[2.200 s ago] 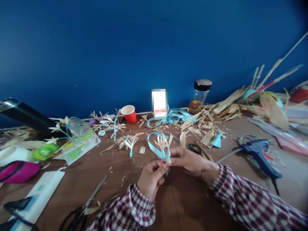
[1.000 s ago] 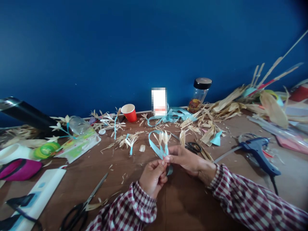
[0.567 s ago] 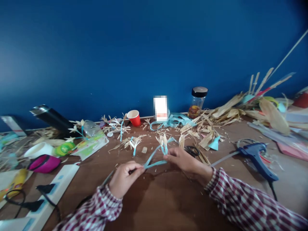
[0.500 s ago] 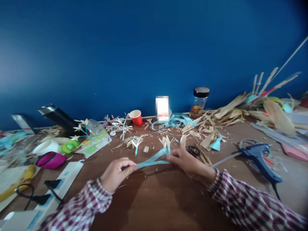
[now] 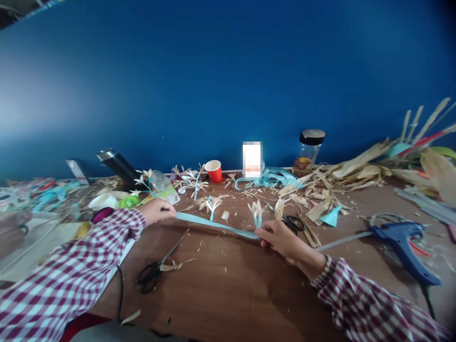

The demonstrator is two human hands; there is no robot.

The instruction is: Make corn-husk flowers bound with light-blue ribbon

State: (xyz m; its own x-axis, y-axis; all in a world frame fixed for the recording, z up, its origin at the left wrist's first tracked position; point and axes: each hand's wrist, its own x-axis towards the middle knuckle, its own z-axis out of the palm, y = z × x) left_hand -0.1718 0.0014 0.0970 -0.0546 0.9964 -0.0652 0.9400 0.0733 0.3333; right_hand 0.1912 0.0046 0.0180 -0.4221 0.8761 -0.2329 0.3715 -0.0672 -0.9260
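Observation:
A light blue ribbon (image 5: 210, 222) stretches in one nearly straight band between my hands. Its far left end is pinched in my left hand (image 5: 156, 210), thumb against fingers. My right hand (image 5: 280, 237) is closed round the ribbon's other end and the wrapped stem of a small husk flower (image 5: 256, 213), whose pale petals point up above the fingertips. The part of the stem inside the fingers is hidden. Black-handled scissors (image 5: 151, 274) lie partly open on the table below the ribbon. Another husk flower (image 5: 213, 205) with a blue stem lies behind it.
On the right lies a blue glue gun (image 5: 401, 242), with a second pair of scissors (image 5: 295, 223) nearer the middle. Dried husks (image 5: 356, 164), a lidded jar (image 5: 309, 152), loose ribbon (image 5: 274, 176), a red cup (image 5: 214, 172) and a black flask (image 5: 119, 167) line the wall. Another person's hand (image 5: 14, 230) shows at far left.
My left hand has moved left and up, drawing the looped ribbon out into a long single band. My right hand keeps its hold. The view has shifted left, bringing the scissors into sight.

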